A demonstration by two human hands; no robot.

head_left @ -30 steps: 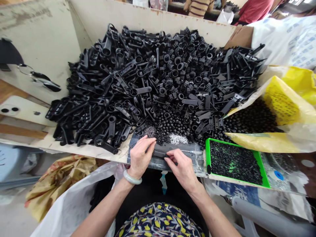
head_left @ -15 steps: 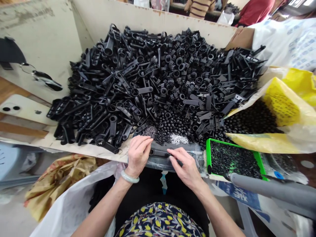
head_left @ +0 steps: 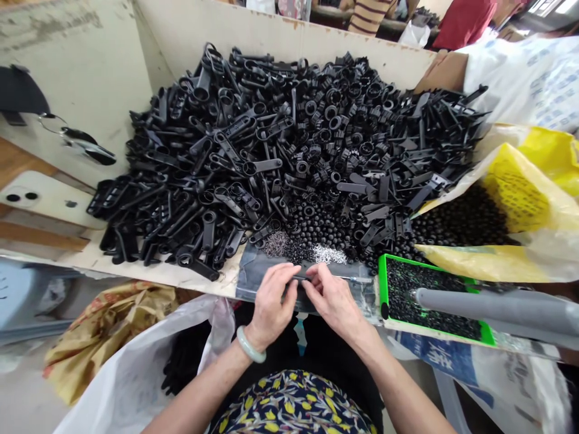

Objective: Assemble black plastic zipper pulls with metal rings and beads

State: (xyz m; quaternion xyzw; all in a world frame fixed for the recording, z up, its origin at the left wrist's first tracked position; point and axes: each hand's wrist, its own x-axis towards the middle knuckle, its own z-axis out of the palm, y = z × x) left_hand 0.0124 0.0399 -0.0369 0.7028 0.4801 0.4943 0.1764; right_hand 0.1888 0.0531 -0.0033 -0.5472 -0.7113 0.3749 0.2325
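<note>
My left hand [head_left: 275, 301], with a pale bangle at the wrist, and my right hand [head_left: 332, 299] come close together over the dark work pad [head_left: 251, 277]. Thumbs and fingers of both pinch a slim black plastic part [head_left: 301, 278], mostly covered by the fingertips. Just beyond the fingers lie silvery metal pins [head_left: 330, 254], a small heap of tiny brownish-grey pieces [head_left: 275, 244] and small black beads [head_left: 323, 226]. Behind these rises a big pile of black plastic lever-like parts [head_left: 208, 157] and ribbed rings [head_left: 332, 114].
A green-rimmed tray [head_left: 383, 283] of small black pieces stands at right, a grey cylindrical tool [head_left: 484, 310] reaching over it. Beyond it lies a yellow bag [head_left: 515, 181] with black beads. At left are a phone [head_left: 45, 199], keys [head_left: 85, 146] and a white sack [head_left: 122, 367].
My left hand has moved right and closed in on the black part; my right hand has shifted slightly left. The grey tool has swung over the green tray.
</note>
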